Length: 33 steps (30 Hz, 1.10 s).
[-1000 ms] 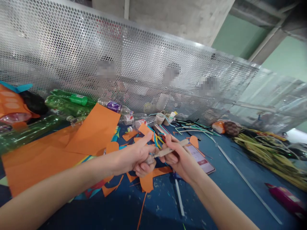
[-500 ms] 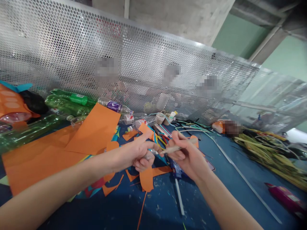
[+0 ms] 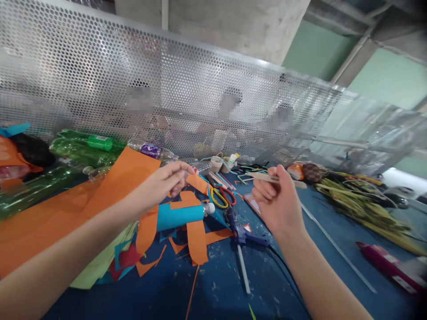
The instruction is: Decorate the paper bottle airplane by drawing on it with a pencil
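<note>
My right hand (image 3: 276, 202) is closed around a flat, pale stick (image 3: 267, 178) that looks wooden, raised above the table. Reaching over the paper pieces is my left hand (image 3: 171, 180), its index finger stretched out and the other fingers partly curled, with nothing seen in it. Below it lies a small bottle wrapped in blue paper (image 3: 180, 217), with orange paper flaps (image 3: 196, 242) on it. A blue glue gun (image 3: 240, 233) with a pale glue stick near it rests between the hands. Scissors (image 3: 222, 198) with yellow and red handles lie behind the glue gun.
Orange paper sheets (image 3: 116, 178) and green plastic bottles (image 3: 73, 149) cover the left side. Dry leaves (image 3: 363, 213) and a magenta glue gun (image 3: 388, 264) lie at right. A perforated metal screen (image 3: 187, 84) stands behind, with people beyond it. A black cord runs under my right arm.
My hands have moved apart and upward: the left toward the left, the right toward the right with the stick. The wrapped bottle and glue gun have come into clear sight.
</note>
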Each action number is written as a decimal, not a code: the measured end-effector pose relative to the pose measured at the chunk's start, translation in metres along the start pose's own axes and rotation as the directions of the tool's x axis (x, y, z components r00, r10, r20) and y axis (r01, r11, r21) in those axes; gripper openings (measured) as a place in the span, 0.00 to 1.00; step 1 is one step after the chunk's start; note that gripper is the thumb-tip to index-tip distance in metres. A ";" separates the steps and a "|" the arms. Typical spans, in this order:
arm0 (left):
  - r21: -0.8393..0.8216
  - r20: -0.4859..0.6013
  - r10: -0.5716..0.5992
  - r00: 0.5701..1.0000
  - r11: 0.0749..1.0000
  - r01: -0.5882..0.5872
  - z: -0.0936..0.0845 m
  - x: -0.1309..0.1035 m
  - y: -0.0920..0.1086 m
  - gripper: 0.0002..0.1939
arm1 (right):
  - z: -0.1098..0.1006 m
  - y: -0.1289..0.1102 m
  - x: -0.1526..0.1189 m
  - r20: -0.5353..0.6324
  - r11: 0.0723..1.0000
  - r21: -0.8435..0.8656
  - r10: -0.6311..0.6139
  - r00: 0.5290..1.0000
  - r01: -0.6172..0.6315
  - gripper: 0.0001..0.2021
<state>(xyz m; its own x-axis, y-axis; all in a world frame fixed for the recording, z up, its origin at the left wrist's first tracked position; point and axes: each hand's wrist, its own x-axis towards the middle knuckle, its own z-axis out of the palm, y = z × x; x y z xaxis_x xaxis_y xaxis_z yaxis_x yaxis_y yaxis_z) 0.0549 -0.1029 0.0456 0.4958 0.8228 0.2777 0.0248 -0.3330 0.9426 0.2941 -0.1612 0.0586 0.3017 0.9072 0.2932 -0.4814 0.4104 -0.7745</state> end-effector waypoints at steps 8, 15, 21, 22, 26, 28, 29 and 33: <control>0.424 -0.201 0.141 0.969 0.905 -0.044 -0.030 -0.019 0.028 0.14 | 0.006 -0.005 0.000 -0.028 0.990 -0.042 -0.134 0.991 0.133 0.12; 0.463 -0.180 -0.027 0.983 0.880 0.109 -0.044 -0.008 0.001 0.18 | 0.038 -0.019 0.015 -0.010 0.970 -0.023 -0.241 0.971 0.240 0.13; 0.506 -0.194 -0.124 0.973 0.837 0.208 -0.056 -0.003 -0.026 0.22 | 0.039 -0.022 0.010 -0.051 0.943 0.009 -0.333 0.941 0.334 0.13; 0.518 -0.195 -0.132 0.972 0.828 0.216 -0.058 -0.004 -0.032 0.23 | 0.035 -0.020 0.009 -0.045 0.944 -0.001 -0.331 0.943 0.331 0.13; 0.543 -0.215 -0.143 0.966 0.805 0.240 -0.062 -0.008 -0.055 0.25 | 0.017 -0.014 0.007 -0.030 0.957 -0.061 -0.286 0.958 0.283 0.13; 0.553 -0.222 -0.139 0.965 0.797 0.242 -0.062 -0.011 -0.064 0.26 | 0.011 -0.013 0.009 -0.023 0.955 -0.072 -0.291 0.957 0.288 0.14; 0.557 -0.225 -0.137 0.965 0.794 0.242 -0.061 -0.013 -0.067 0.26 | 0.010 -0.013 0.010 -0.021 0.955 -0.072 -0.291 0.956 0.289 0.14; 0.560 -0.230 -0.140 0.963 0.791 0.249 -0.057 -0.023 -0.078 0.29 | 0.012 -0.004 0.008 0.005 0.966 -0.085 -0.243 0.970 0.242 0.14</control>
<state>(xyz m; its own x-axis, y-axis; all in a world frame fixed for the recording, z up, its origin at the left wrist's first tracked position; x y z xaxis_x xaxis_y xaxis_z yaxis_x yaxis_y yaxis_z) -0.0082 -0.0694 -0.0231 0.2740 0.9450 0.1786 0.6288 -0.3165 0.7103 0.2885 -0.1550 0.0710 0.4054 0.7808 0.4754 -0.3224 0.6088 -0.7249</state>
